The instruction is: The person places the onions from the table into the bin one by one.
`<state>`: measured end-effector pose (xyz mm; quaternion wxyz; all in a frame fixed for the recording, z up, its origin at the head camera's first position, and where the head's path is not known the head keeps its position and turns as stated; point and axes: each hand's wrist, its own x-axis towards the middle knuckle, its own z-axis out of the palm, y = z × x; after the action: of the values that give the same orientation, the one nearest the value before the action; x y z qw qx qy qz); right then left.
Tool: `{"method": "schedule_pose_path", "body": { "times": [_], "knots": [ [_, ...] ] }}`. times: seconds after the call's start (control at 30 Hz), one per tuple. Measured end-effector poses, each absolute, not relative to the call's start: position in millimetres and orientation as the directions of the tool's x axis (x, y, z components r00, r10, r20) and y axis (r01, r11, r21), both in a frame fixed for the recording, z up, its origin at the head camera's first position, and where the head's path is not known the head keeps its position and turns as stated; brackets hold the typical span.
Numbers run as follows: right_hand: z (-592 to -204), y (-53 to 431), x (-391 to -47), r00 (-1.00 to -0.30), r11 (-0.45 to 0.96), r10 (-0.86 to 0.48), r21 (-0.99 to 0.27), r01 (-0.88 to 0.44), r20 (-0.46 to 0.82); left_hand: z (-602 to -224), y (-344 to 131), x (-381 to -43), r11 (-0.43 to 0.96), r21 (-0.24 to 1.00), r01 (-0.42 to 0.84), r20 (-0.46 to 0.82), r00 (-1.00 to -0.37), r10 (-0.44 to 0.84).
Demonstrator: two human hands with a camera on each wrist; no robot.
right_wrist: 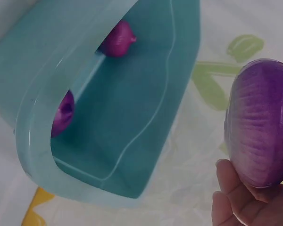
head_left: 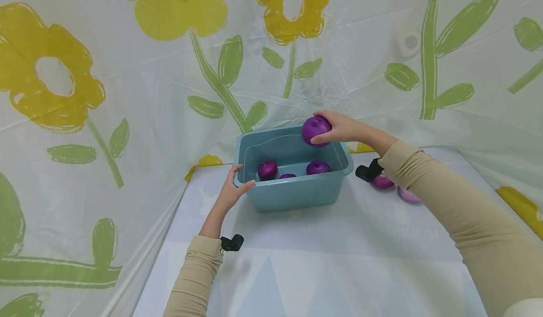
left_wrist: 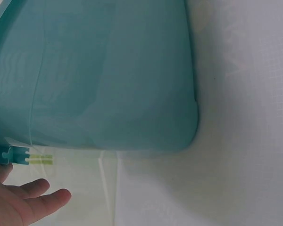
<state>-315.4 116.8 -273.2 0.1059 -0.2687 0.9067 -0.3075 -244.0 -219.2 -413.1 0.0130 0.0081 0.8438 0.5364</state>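
A shiny purple onion (head_left: 316, 131) is held in my right hand (head_left: 342, 127), above the right back part of a blue-green plastic bin (head_left: 292, 195). In the right wrist view, the fingers (right_wrist: 233, 186) hold the same onion (right_wrist: 259, 125) from below, apart from the bin. My left hand (head_left: 231, 192) holds the bin's front left corner, thumb on the front rim and a finger at the left side. Other fingers (left_wrist: 49, 202) of it stick out free in the left wrist view. Inside the bin lie a reddish-purple onion (head_left: 267, 170), another purple onion (head_left: 317, 167) and a partly hidden purple one (head_left: 287, 176).
Right of the bin, a magenta onion (head_left: 383, 182) and a paler pink-purple piece (head_left: 409, 195) lie on the white table (head_left: 297, 260), partly behind the right wrist camera (head_left: 369, 170). A flower-printed curtain (head_left: 161, 86) hangs behind the bin and along the left.
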Motion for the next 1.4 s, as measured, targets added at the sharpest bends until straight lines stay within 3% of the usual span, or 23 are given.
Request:
{"method": "schedule_pose_path", "body": {
  "times": [0.2,0.4,1.4],
  "knots": [
    [-284.6,113.0,-332.4,-0.856,0.702,-0.510,-0.615,-0.359,-0.083,-401.4,-215.7,-236.8,0.403,0.915,-0.017,-0.037,-0.998,0.042],
    [-289.9,109.1,-339.4,-0.865,0.717,-0.486,-0.624,-0.312,-0.127,-413.7,-218.2,-244.2,0.437,0.900,-0.007,-0.017,-1.000,0.021],
    [-298.9,105.9,-344.6,-0.855,0.751,-0.445,-0.631,-0.195,-0.266,-416.1,-219.2,-245.3,0.446,0.895,-0.009,-0.017,-1.000,0.013]
  ]
}}
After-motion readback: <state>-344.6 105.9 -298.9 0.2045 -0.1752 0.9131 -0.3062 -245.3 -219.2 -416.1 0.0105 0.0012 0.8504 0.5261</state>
